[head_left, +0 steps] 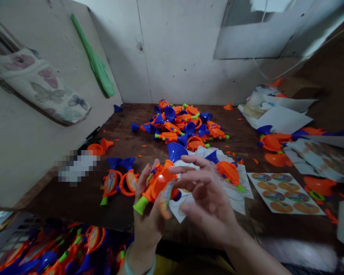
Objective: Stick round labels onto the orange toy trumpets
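My left hand (149, 225) is wrapped round an orange toy trumpet (160, 179) with a blue bell and a lime-green mouthpiece, held tilted above the table. A curved, colourful sticker (166, 200) shows by my left thumb, blurred. My right hand (209, 198) hovers at the trumpet's right side, fingers apart and slightly smeared; whether a fingertip touches the toy or the sticker I cannot tell. Behind it, another toy trumpet (229, 172) rests on white sheets (240, 196). Two stickered trumpets (110, 182) lie to the left of my hands.
Toy trumpets are heaped (183, 124) at the back of the dark table (83, 208). A sticker sheet (285, 193) lies at right, near paper stacks (323, 158) and orange parts. A crate (20, 225) of trumpets stands lower left. A butterfly-print bag (46, 86) hangs left.
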### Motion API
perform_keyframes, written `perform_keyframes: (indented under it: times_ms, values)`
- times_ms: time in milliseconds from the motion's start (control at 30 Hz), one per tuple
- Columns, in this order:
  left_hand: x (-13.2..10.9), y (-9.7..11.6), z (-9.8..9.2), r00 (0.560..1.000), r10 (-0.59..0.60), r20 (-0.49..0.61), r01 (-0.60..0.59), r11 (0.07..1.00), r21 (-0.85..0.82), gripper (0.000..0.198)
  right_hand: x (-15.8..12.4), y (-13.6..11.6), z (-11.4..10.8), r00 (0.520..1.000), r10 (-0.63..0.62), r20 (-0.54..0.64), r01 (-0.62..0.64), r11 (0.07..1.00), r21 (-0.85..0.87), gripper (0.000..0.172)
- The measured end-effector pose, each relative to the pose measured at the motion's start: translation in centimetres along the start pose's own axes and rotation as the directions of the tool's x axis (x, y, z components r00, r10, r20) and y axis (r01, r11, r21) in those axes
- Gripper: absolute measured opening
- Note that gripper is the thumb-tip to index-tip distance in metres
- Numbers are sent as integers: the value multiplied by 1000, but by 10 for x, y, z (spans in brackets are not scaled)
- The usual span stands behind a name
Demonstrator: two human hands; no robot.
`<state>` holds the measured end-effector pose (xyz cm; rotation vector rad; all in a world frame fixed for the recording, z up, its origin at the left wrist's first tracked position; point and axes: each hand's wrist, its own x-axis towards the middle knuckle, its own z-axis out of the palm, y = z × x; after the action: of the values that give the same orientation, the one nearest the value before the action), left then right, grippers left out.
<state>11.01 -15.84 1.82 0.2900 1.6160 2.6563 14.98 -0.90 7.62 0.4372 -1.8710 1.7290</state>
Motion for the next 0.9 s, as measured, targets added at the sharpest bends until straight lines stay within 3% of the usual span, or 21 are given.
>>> perform_keyframes:
  times_ms: [67,200,300,467,633,900]
  values:
    - [4,6,0,998,4,59,2,994,-109,63,6,1,-2,978,129,-166,-114,989,95,13]
    - [3,13,1,981,4,193,25,989,-146,63,16,5,-1,941,263,-215,-243,963,112,17]
    - [0,13,-1,965,10,263,23,992,-122,66,16,6,4,935,260,-242,-248,966,78,16]
    - [-2,9,2,956,68,284,-41,994,-102,69,10,8,10,923,204,-326,-220,975,-14,16]
    - [-4,10,9,955,115,274,-88,990,-110,64,7,7,11,929,108,-355,-156,981,-111,18]
    - [-4,5,5,979,66,195,-65,998,-14,57,7,8,13,927,84,-366,-134,984,-114,19]
